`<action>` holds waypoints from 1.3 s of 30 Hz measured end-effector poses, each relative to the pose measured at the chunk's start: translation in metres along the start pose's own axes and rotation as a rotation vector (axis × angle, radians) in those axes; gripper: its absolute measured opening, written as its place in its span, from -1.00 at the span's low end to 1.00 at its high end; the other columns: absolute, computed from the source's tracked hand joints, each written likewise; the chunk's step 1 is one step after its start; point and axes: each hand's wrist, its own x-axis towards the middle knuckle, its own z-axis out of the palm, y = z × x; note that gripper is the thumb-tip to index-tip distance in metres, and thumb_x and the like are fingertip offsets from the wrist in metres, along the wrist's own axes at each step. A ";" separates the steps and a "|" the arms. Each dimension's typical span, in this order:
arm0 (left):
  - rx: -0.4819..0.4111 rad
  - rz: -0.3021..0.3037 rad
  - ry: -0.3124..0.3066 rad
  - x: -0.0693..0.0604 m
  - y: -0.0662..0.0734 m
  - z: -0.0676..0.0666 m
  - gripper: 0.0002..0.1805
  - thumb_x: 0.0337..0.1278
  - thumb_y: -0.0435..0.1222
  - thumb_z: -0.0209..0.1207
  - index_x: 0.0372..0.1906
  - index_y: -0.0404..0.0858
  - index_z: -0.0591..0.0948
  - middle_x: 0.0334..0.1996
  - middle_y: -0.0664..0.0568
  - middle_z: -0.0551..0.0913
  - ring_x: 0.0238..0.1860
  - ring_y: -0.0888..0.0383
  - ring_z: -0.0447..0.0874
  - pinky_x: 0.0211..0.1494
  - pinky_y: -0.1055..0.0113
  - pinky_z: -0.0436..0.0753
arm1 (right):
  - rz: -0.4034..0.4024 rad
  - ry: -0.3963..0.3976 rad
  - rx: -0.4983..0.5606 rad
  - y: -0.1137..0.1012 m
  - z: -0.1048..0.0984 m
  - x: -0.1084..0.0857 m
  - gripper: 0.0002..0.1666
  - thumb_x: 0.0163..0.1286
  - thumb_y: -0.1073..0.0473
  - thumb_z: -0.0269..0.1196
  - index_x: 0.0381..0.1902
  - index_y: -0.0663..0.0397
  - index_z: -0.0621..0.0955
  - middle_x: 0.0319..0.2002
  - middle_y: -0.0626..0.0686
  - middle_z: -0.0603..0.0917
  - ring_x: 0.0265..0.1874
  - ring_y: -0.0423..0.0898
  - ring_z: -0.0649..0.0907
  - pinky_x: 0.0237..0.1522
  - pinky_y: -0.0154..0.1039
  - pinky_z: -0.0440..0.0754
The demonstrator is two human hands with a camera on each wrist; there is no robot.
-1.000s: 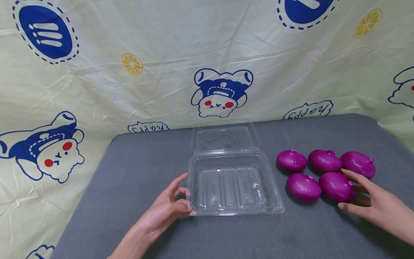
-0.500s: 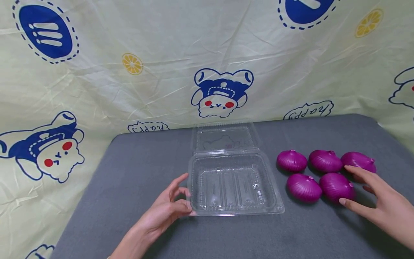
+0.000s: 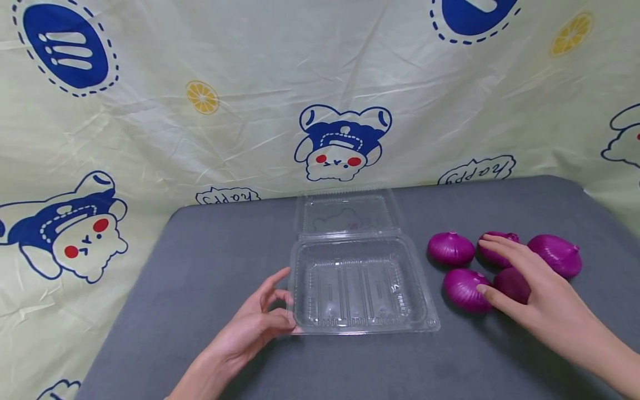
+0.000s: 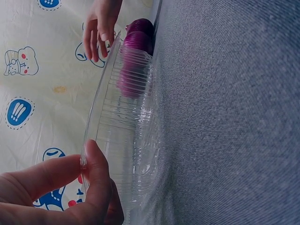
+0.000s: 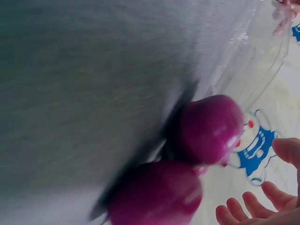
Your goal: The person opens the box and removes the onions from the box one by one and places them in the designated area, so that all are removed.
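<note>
A clear plastic clamshell container [image 3: 360, 289] lies unfolded, its lid [image 3: 350, 214] tipped back behind it. The left hand [image 3: 257, 319] pinches the container's left rim between thumb and finger, as the left wrist view also shows. Several purple onions stand to the container's right in two rows. Above the front ones hovers the right hand [image 3: 540, 294], its fingers spread and holding nothing. It partly hides a front onion [image 3: 511, 283] and a back onion [image 3: 495, 250]. Its thumb is near the front-left onion [image 3: 465, 290]; in the right wrist view the fingers [image 5: 255, 206] are apart from the onions.
The grey cloth-covered table [image 3: 225, 250] carries everything. Another onion [image 3: 451, 248] sits at the back left of the group, and one [image 3: 555, 255] at the back right. A printed curtain [image 3: 240, 139] hangs behind the table's far edge.
The right hand has moved left, from around the front-right onion to above the middle of the group. The left hand keeps its pinch on the container, and the onions stay in place.
</note>
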 end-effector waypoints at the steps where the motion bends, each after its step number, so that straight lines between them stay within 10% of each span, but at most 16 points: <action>1: 0.000 0.000 0.002 0.000 0.000 0.000 0.03 -0.08 -0.69 0.14 0.52 -0.02 0.08 -0.08 -0.11 0.28 -0.41 0.11 0.57 -0.06 0.17 0.64 | -0.010 -0.009 -0.001 -0.003 0.002 0.003 -0.02 -0.01 0.29 0.56 0.38 -0.11 0.42 0.30 -0.01 0.42 0.35 -0.45 0.19 0.18 -0.73 0.06; 15: 0.006 0.002 0.002 0.001 0.000 0.000 0.02 -0.10 -0.69 0.14 0.51 -0.06 0.10 -0.15 -0.09 0.31 -0.43 0.09 0.56 -0.08 0.11 0.64 | -0.014 -0.110 0.052 -0.037 0.028 0.032 -0.05 0.13 0.12 0.50 0.44 -0.36 0.34 0.39 -0.06 0.33 0.34 -0.08 0.33 0.09 -0.71 0.18; 22: 0.004 -0.003 0.010 0.001 0.000 0.001 0.02 -0.10 -0.70 0.14 0.50 -0.03 0.11 -0.13 -0.09 0.31 -0.43 0.10 0.56 -0.08 0.16 0.64 | 0.016 -0.143 0.055 -0.043 0.032 0.036 -0.06 0.13 0.09 0.49 0.44 -0.30 0.33 0.39 0.02 0.32 0.32 0.10 0.35 -0.04 0.34 0.53; 39: 0.005 0.009 -0.014 0.000 -0.002 0.000 0.03 -0.07 -0.70 0.14 0.53 -0.09 0.05 -0.15 -0.09 0.33 -0.41 0.17 0.56 -0.10 0.23 0.65 | 0.016 -0.241 0.026 -0.057 0.040 0.045 -0.07 0.21 -0.07 0.42 0.48 -0.22 0.27 0.40 0.05 0.31 0.29 0.10 0.36 -0.01 0.27 0.57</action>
